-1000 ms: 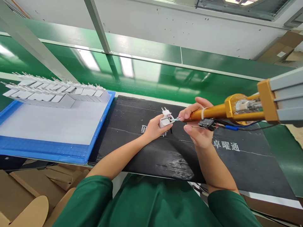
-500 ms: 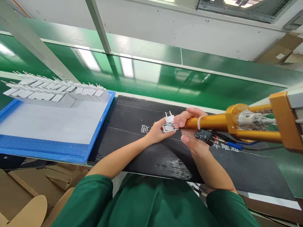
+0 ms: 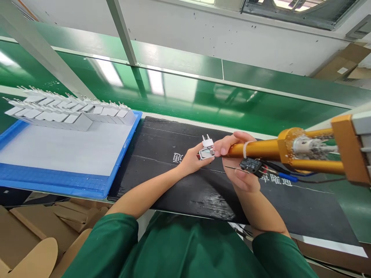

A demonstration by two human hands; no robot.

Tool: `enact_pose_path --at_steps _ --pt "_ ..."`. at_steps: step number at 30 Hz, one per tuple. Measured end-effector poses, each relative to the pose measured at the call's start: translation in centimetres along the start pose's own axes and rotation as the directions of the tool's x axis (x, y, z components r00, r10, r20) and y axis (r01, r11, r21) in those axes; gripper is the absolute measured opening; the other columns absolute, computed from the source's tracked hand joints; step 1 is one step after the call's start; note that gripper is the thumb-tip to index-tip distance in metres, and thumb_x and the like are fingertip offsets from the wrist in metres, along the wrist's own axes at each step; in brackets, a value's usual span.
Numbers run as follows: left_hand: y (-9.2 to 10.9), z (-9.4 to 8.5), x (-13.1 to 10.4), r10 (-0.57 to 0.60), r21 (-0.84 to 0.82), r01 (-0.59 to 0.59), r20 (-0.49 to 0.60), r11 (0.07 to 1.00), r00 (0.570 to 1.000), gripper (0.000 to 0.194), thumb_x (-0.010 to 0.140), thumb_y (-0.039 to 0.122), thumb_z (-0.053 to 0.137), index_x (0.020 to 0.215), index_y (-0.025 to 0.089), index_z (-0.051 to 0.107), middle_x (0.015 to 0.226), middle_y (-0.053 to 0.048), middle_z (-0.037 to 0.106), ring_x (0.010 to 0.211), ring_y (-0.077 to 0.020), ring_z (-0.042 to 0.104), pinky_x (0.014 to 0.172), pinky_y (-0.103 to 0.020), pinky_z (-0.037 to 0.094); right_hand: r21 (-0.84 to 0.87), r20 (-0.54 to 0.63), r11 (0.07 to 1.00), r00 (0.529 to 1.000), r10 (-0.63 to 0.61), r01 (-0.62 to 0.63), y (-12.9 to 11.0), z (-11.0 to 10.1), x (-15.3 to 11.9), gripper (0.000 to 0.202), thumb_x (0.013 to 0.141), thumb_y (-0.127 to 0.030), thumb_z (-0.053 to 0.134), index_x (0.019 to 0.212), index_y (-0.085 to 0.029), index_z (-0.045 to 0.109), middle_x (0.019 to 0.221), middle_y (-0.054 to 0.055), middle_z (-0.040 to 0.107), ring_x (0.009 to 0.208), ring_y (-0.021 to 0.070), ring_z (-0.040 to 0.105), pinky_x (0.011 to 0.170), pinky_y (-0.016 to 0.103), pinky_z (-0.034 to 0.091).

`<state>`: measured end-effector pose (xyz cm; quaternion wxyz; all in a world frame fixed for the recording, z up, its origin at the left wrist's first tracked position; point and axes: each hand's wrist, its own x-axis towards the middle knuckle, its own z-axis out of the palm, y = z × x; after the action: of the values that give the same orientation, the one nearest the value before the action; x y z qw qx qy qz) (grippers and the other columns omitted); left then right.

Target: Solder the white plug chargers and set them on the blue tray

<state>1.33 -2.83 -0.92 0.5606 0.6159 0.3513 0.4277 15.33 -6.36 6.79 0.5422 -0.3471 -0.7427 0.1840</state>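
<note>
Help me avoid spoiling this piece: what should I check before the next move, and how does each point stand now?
1. White plug housing held by the left hand: ok.
2. Pins free of the fingers: ok, both point away from the person.
3. Right hand on the front of the gold tool barrel: ok.
4. Wires inside the housing free of the tool's tip: cannot tell, too small to make out.
5. Right thumb off the lever of the black microswitch: cannot tell, they overlap in this view.
6. Coupling behind the barrel clean: not ok, pale specks cover it.
</note>
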Motion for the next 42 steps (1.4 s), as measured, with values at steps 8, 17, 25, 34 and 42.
enact_pose_path --at_steps 8,17,25,34,42 --pt "-1.1 -1.9 1.7 -0.173 0.055 0.182 -0.14 0.982 0.975 0.044 0.075 0.037 0.071 0.115 0.018 0.067 0.099 -0.004 0.074 0.087 -0.0197 0.067 0.076 -0.026 0.05 0.102 -0.199 0.993 0.976 0.083 -0.064 1.8 -1.4 1.1 0.054 0.084 -0.058 0.054 0.133 -0.035 0.049 0.091 0.005 0.061 0.08 0.023 0.062 0.079 0.044 0.056" --pt "0.5 -1.5 0.8 -0.239 0.093 0.238 0.002 0.967 0.971 0.039 0.074 0.05 0.069 0.09 0.015 0.07 0.072 -0.001 0.067 0.064 -0.0145 0.059 0.058 -0.023 0.041 0.064 -0.54 0.934 0.775 0.329 -0.352 6.6 -7.0 -0.7 0.059 0.082 -0.029 0.057 0.14 -0.031 0.045 0.132 0.005 0.059 0.127 0.0249 0.054 0.115 0.055 0.033" --pt "0.7 -1.5 0.6 -0.247 0.053 0.243 0.07 0.969 0.967 0.048 0.072 0.051 0.069 0.104 0.015 0.071 0.08 -0.002 0.069 0.069 -0.0157 0.061 0.061 -0.024 0.043 -0.107 -0.555 0.936 0.801 0.223 -0.335 9.5 -9.9 -3.2 0.062 0.087 -0.036 0.053 0.146 -0.032 0.036 0.156 0.005 0.035 0.148 0.0224 0.031 0.121 0.054 0.021" --pt "0.3 -1.7 1.0 -0.183 -0.089 0.174 -0.101 0.981 0.978 0.048 0.074 0.048 0.069 0.107 0.014 0.065 0.092 -0.006 0.071 0.083 -0.0191 0.066 0.074 -0.027 0.051 -0.472 -0.444 0.804 0.885 0.139 -0.363 7.3 -5.5 -5.2 0.082 0.081 -0.026 0.061 0.152 -0.025 0.019 0.149 0.018 0.033 0.138 0.0335 0.039 0.11 0.062 0.034" --pt "0.4 -1.6 0.3 -0.086 -0.011 0.085 -0.091 0.996 0.992 0.047 0.078 0.048 0.069 0.111 0.014 0.063 0.101 -0.009 0.072 0.093 -0.0218 0.067 0.08 -0.028 0.052 -0.396 -0.202 0.839 0.927 0.317 -0.373 6.1 -1.1 -5.9 0.08 0.087 -0.03 0.058 0.153 -0.029 0.013 0.147 0.017 0.042 0.116 0.0284 0.057 0.095 0.05 0.048"
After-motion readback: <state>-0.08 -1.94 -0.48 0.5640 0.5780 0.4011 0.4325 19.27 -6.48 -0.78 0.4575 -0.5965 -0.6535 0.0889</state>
